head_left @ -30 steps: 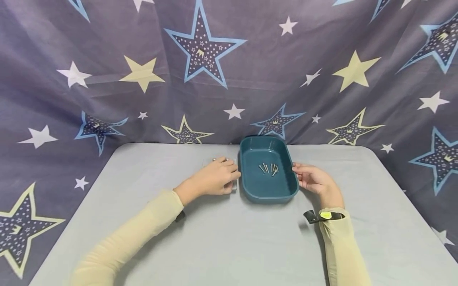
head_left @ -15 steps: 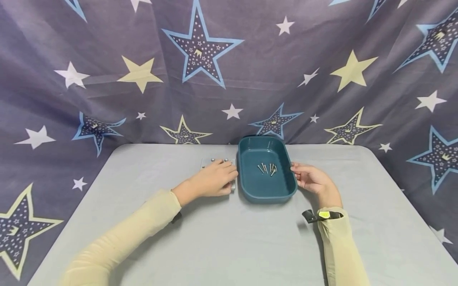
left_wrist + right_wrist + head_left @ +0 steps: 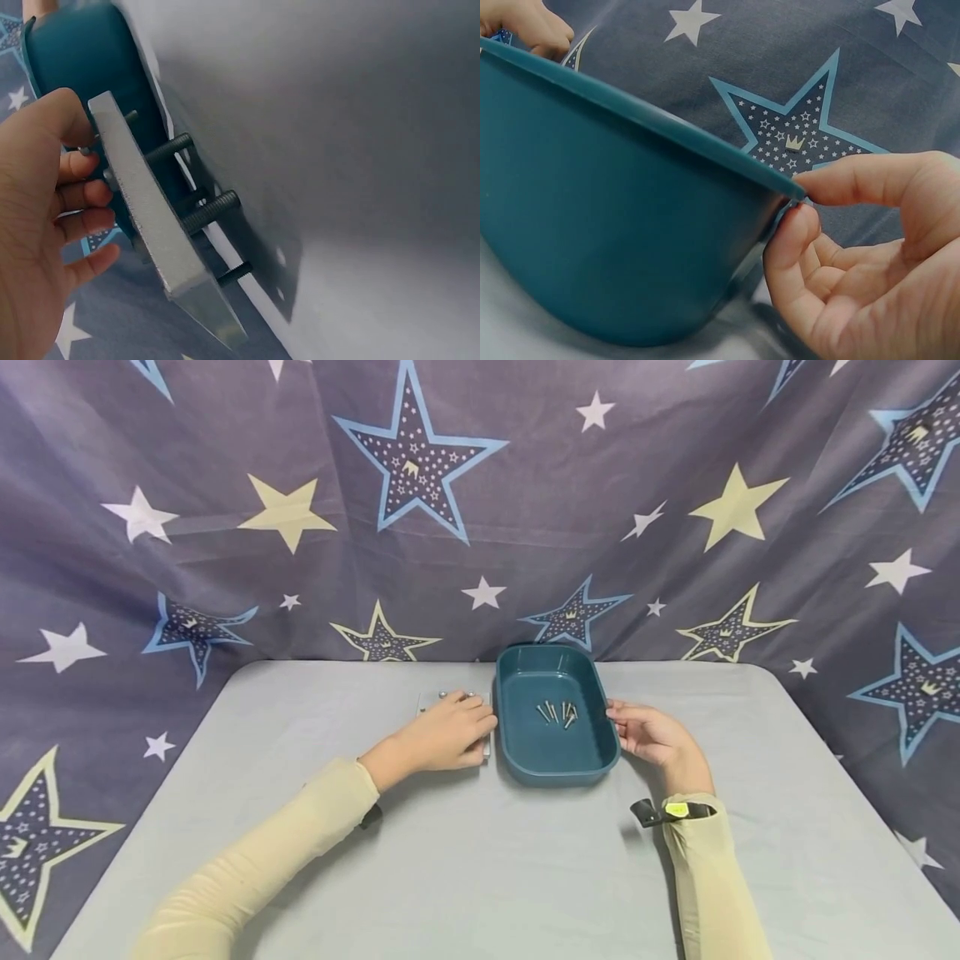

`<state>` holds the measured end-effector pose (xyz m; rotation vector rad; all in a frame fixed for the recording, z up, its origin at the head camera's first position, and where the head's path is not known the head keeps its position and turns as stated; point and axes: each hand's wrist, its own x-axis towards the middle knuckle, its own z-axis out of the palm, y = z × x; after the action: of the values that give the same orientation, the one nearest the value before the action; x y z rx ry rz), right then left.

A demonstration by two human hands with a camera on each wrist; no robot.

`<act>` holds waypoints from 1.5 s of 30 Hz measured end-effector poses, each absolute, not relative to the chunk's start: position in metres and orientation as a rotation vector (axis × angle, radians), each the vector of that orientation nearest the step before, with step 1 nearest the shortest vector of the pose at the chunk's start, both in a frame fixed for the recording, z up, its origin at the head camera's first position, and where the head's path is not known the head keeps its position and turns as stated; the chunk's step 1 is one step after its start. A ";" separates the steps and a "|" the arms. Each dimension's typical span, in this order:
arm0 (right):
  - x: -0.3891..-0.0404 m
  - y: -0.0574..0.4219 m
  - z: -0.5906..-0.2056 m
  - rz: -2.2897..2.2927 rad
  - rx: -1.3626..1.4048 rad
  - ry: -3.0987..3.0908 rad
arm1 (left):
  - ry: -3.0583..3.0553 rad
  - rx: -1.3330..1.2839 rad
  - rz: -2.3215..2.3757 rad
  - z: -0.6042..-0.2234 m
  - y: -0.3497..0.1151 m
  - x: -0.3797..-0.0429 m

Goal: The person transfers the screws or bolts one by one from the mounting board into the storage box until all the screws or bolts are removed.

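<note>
My left hand (image 3: 448, 737) is over a silver metal plate (image 3: 161, 217) to the left of the teal tray. Its thumb and index finger pinch a small screw (image 3: 85, 151) at the plate's upper face; the other fingers are loosely bent. Several threaded bolts (image 3: 214, 212) stick out of the plate's underside. With thumb and index finger, my right hand (image 3: 654, 739) pinches the right rim of the teal tray (image 3: 558, 758). Inside that tray lie several loose screws (image 3: 567, 714). From the head view, my left hand hides much of the plate.
A grey-white cloth covers the table (image 3: 480, 868). Behind it hangs a dark curtain (image 3: 525, 518) printed with stars. The tray's left wall stands close beside the plate. Black straps are on both wrists.
The whole head view has shifted slightly left. Both hands, the tray and the plate otherwise keep about the same places; my left fingers have moved only a little.
</note>
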<state>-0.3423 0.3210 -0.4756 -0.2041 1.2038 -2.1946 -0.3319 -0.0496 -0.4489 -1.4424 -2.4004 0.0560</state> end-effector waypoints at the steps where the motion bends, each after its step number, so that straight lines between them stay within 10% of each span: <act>1: -0.342 0.321 -0.476 -2.193 -0.202 1.204 | -2.413 -1.442 0.051 -0.449 -0.050 -0.332; 45: -0.344 0.321 -0.477 -2.197 -0.191 1.176 | -2.503 -1.487 -0.052 -0.438 -0.046 -0.331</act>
<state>-0.3444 0.3209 -0.4769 -0.1909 1.1765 -2.1968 -0.3306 -0.0459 -0.4382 -1.4870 -2.5026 -0.0521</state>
